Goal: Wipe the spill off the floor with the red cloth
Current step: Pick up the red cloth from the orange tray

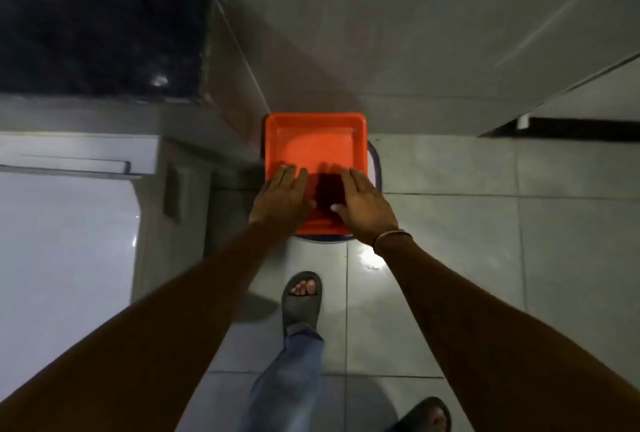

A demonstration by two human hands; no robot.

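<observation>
A dark red cloth (pixel 327 193) lies in the near half of an orange square tub (pixel 315 140). My left hand (pixel 282 197) and my right hand (pixel 363 204) hover flat over the tub on either side of the cloth, fingers stretched out. Both thumbs touch the cloth's near corners; no grasp shows. A shiny wet patch (pixel 370 258) glints on the grey floor tiles just below my right wrist.
The tub rests on a blue round container (pixel 376 168). A white appliance (pixel 62 241) stands at the left, with a dark countertop (pixel 100 33) behind it. My feet in grey slippers (pixel 301 296) stand on the tiles. A wall and a door edge (pixel 554 126) lie to the right.
</observation>
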